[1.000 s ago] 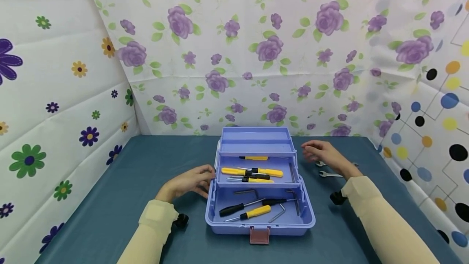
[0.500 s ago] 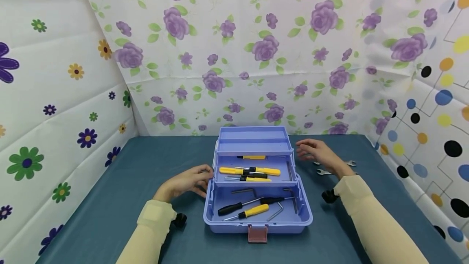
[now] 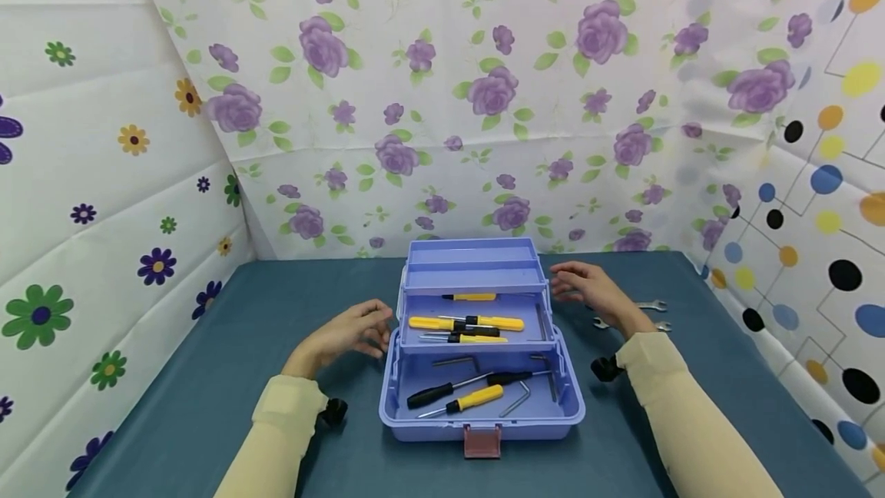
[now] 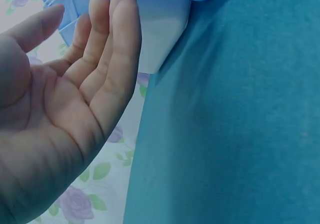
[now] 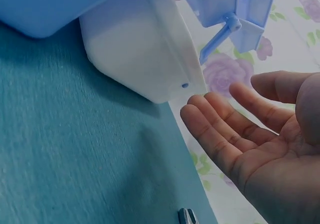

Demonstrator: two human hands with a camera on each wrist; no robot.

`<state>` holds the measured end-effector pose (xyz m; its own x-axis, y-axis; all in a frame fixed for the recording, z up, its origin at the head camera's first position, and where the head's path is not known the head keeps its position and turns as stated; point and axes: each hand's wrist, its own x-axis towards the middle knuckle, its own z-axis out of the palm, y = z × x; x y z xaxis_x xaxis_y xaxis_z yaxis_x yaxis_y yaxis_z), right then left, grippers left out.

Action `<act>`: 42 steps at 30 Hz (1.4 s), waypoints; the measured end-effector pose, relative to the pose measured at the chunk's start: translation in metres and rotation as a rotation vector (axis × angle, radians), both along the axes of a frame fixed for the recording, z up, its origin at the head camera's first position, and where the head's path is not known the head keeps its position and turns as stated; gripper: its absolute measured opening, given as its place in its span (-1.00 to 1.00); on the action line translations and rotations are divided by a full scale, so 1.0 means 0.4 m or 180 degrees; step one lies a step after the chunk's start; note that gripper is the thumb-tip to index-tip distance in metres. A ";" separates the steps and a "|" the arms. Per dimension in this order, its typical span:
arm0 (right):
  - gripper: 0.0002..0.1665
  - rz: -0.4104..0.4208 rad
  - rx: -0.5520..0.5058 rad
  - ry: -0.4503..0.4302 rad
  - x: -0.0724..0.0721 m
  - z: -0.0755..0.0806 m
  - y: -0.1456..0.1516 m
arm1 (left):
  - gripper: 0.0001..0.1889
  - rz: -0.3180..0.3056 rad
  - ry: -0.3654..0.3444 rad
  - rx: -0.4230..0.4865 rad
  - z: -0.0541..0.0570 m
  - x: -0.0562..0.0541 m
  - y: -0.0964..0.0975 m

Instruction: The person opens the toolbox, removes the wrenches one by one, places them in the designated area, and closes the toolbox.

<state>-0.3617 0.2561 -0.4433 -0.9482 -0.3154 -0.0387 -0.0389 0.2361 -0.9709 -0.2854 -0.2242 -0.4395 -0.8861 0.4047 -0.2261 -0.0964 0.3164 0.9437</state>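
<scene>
An open lavender toolbox holds tools in its bottom and in the middle tray. Yellow-and-black screwdrivers, among them one yellow screwdriver, lie with a black screwdriver and hex keys such as the bent hex key. My left hand hovers beside the box's left side, fingers loosely bent and holding nothing. On the other side, my right hand is near the upper trays, also holding nothing. Both palms, the left and the right, face the box in the wrist views.
Wrenches, including one wrench, lie on the teal cloth partly under my right forearm. A white lid leans back behind the box. A pink latch hangs at the front. Flowered curtains enclose the table.
The head view has drifted slightly right. My right hand is a little closer to the box, uncovering more of the wrenches. My left hand has eased slightly away from the box's side.
</scene>
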 end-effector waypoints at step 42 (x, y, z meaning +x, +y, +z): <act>-0.32 0.0070 -0.0092 -0.0165 -0.012 -0.039 -0.035 | -0.37 0.0632 0.0008 0.0092 -0.022 -0.137 0.053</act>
